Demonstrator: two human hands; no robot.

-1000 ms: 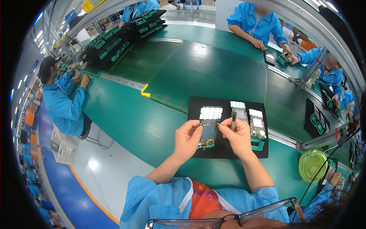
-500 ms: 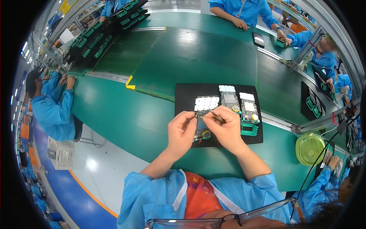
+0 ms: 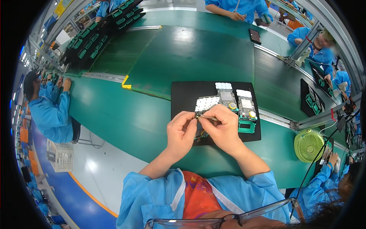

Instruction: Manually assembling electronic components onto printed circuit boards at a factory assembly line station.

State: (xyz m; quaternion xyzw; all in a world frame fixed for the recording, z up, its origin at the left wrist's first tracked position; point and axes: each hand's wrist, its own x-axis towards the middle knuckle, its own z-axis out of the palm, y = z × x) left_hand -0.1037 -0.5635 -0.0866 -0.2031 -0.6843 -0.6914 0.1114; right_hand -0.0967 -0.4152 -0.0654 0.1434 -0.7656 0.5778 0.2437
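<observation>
On a black mat (image 3: 185, 91), a circuit board (image 3: 207, 103) with a white dotted top part lies partly beneath my hands, its lower part mostly covered. My left hand (image 3: 180, 131) is closed in a pinch at the board's middle; what its fingertips hold is too small to make out. Facing it, my right hand (image 3: 225, 128) pinches a pair of thin tweezers (image 3: 212, 118), whose end comes close to the left fingertips. Just right of the hands lie a second board (image 3: 226, 95) and a third board (image 3: 246, 104), each with a yellow round part. A green frame (image 3: 247, 126) sits at the third board's lower end.
A green fan (image 3: 309, 146) stands right on the green table (image 3: 148, 110). A phone (image 3: 255, 36) lies at the far side. Black trays of green parts (image 3: 91, 42) are at the far left. Co-workers in blue sit around; a white crate (image 3: 61, 155) is on the floor.
My right fingers have closed in toward the left fingertips, and the tweezers lie lower. The board tilts slightly differently. Across the table, a co-worker's hand has lifted away with a held part.
</observation>
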